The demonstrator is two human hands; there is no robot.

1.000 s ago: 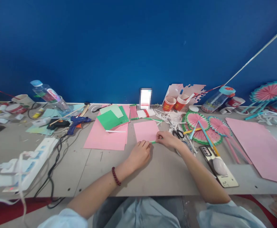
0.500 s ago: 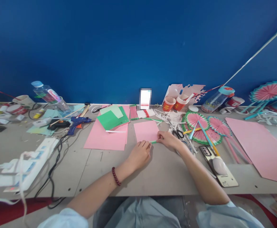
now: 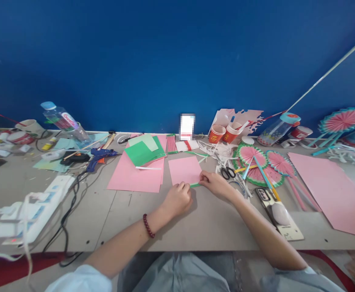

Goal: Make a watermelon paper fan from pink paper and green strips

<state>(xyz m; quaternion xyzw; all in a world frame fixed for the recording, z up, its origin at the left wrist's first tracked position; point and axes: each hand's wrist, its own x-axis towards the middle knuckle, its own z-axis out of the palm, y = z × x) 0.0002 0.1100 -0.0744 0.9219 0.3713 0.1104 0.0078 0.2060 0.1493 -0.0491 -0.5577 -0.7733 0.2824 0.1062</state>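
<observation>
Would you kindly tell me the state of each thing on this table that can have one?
Pink sheet, flat on the table, near edge under both hands.
Green strip, lying along that edge.
Left hand, curled, fingertips on the edge.
Right hand, pinching the strip's end.
Paper fans, spread open, lying flat.
Bottle, capped, tilted.
Cups, stacked, mouths up.
Glue gun, lying on its side.

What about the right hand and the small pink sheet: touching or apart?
Touching. The head view shows the right hand with fingertips pinched on the near right corner of the small pink sheet, no gap between them.
</observation>
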